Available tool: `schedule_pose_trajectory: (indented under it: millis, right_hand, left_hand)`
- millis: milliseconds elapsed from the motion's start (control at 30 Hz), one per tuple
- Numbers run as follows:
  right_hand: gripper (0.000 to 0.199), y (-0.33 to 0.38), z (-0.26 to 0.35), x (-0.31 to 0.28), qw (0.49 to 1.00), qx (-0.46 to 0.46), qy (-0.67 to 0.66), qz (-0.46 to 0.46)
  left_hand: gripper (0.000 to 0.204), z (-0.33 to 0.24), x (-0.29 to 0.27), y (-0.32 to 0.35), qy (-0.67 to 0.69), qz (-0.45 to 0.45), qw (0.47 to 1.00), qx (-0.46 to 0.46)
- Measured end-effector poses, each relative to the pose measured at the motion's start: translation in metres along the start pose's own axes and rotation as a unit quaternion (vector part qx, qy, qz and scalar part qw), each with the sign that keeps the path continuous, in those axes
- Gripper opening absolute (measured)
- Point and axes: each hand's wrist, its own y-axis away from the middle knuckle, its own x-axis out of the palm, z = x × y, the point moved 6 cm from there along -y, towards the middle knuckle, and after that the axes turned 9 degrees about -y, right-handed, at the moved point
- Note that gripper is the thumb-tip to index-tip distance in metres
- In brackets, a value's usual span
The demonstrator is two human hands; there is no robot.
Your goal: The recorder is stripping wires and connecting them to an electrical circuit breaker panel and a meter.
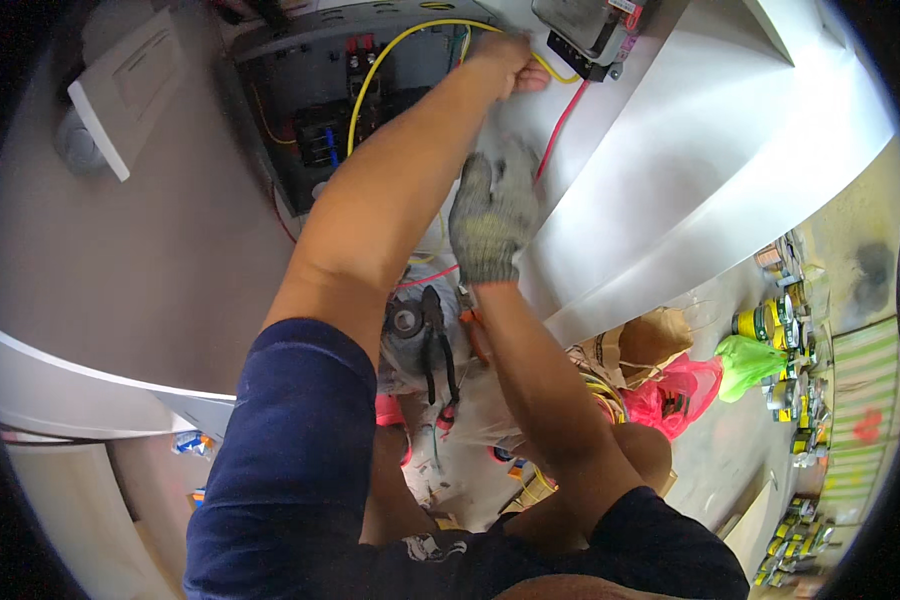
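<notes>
My bare left hand [510, 66] is raised beside the dark meter [590, 35], its fingers curled around a yellow wire [410, 36]. That wire arches out of the grey electrical box [300, 80] and reaches the meter's lower terminals. Below it, my right hand [493, 215] wears a grey knitted glove; its fingers look stretched upward and apart, smeared by motion, and nothing shows in them. A red wire [562, 130] drops from the meter and passes close to the gloved fingertips. Inside the box are black breakers [320, 140] with red and blue parts.
Black-handled pliers [432, 335] and a roll of black tape [406, 321] lie below my arms. To the right are a brown paper bag [650, 345], a pink plastic bag [682, 395], a green bag [748, 365] and several cans [755, 322]. White panels flank the work.
</notes>
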Motion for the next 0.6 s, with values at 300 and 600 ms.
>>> schedule_pose_trajectory:
  millis: [300,600]
  right_hand:
    - [0.032,-0.112,-0.004,0.054,0.987,-0.055,0.097,0.114]
    - [0.039,-0.157,-0.092,0.095,0.992,0.033,-0.009,0.118]
  left_hand:
    - [0.018,-0.017,-0.016,-0.035,-0.180,0.008,0.983,0.033]
    - [0.016,-0.021,0.031,-0.062,-0.317,0.066,0.946,0.025]
